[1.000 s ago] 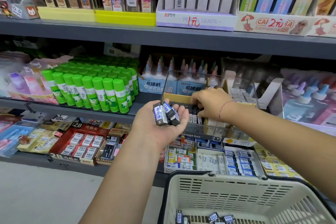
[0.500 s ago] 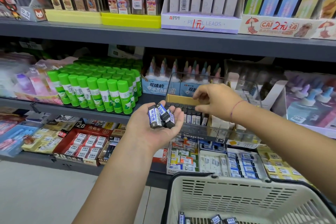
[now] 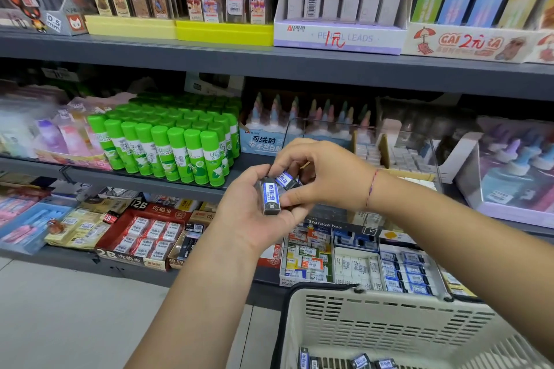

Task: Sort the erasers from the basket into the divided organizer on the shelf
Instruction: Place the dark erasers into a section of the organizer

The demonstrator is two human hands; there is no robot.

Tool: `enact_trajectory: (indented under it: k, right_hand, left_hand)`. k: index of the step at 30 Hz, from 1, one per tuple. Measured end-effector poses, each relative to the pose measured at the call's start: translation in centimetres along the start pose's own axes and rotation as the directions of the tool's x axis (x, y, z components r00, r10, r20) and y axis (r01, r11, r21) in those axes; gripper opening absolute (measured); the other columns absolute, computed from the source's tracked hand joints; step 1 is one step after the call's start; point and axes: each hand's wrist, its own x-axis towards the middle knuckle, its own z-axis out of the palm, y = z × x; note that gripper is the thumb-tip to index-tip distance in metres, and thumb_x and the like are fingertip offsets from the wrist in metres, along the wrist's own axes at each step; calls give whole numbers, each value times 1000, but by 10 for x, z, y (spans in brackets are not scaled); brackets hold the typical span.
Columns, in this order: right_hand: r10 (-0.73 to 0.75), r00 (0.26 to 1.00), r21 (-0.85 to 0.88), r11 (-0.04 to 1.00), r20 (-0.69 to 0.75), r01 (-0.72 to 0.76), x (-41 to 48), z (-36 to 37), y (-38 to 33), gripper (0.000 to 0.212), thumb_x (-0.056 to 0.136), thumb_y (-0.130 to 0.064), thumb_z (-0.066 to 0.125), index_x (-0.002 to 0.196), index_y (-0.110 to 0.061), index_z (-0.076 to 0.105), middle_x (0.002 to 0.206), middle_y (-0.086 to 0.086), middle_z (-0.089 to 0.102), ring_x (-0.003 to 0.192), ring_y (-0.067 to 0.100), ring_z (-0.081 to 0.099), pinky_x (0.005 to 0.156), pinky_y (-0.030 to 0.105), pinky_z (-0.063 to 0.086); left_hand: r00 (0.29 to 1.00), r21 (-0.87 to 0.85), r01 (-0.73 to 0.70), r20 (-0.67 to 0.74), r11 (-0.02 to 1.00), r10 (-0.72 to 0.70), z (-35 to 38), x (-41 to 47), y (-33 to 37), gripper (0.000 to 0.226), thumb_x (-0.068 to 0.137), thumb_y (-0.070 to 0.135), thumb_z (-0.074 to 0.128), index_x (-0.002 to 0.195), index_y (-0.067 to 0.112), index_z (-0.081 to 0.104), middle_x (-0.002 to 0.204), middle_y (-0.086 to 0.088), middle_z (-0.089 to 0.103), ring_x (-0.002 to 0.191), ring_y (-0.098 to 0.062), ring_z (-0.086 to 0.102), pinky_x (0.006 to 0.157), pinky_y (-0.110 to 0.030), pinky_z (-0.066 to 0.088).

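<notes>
I see the big grey shelf point(image 3: 209, 60) running across the whole frame. The cream basket point(image 3: 389, 305) sits at the lower right, and the bottom edge cuts it off. A few loose erasers point(image 3: 361, 361) lie in it, partly cut off too. The clear organizer point(image 3: 326, 224) stands on the shelf, right of the middle. The hands block its left part, so I cannot tell what is in there.

The left hand point(image 3: 254, 225) is in the middle of the frame, palm up, its fingers curled round a small bunch of erasers point(image 3: 271, 189). The right hand point(image 3: 326, 177) reaches over it, and its fingers pinch the second eraser point(image 3: 286, 179).

The front eraser point(image 3: 270, 202) has its long side up and down, with the top leaning a bit left. The second eraser tilts toward the upper right. I cannot tell how many more hide under the right hand.
</notes>
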Motion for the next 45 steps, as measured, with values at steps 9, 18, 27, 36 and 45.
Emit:
enact_trajectory:
  k: [9, 18, 27, 36, 45]
  right_hand:
    - [111, 991, 268, 959, -78, -87, 2, 2, 8, 27, 75, -4, 77, 92, -22, 68, 93, 4, 72, 82, 13, 64, 81, 28, 56]
    - [215, 970, 405, 901, -110, -153, 1, -7, 17, 24, 74, 2, 75, 95, -10, 71, 71, -4, 69, 62, -2, 62, 60, 10, 48]
    - [235, 966, -265, 930, -105, -255, 26, 3, 28, 30, 74, -23, 80, 101, -14, 72, 84, -3, 66, 72, 5, 56, 68, 10, 40]
    - [185, 983, -467, 871, 20, -154, 39, 33, 40, 28, 83, -16, 71, 111, -12, 66, 109, 3, 63, 97, 18, 61, 87, 23, 45]
    - [174, 984, -409, 896, -38, -175, 35, 37, 45, 15, 86, -9, 65, 98, -12, 72, 105, 3, 64, 95, 18, 63, 93, 28, 46]
  left_hand:
    - [991, -105, -33, -132, 994, 19, -5, 2, 6, 26, 96, 17, 49, 102, -5, 60, 94, -23, 66, 85, -32, 63, 82, -48, 52]
    - [974, -142, -104, -213, 984, 72, -12, -1, 17, 28, 97, 18, 48, 105, -4, 64, 91, -26, 64, 93, -35, 61, 86, -49, 52]
    - [958, -147, -171, -256, 974, 130, -22, -9, 33, 30, 99, 18, 47, 111, -4, 62, 100, -25, 58, 99, -32, 57, 88, -48, 51]
    - [956, -131, -171, -263, 977, 132, -21, -10, 33, 31, 99, 19, 46, 112, -4, 62, 99, -26, 59, 105, -33, 57, 90, -48, 51]
    - [962, -130, -158, -245, 979, 122, -18, -8, 30, 30, 99, 19, 48, 111, -5, 62, 94, -24, 61, 106, -32, 58, 91, -48, 51]
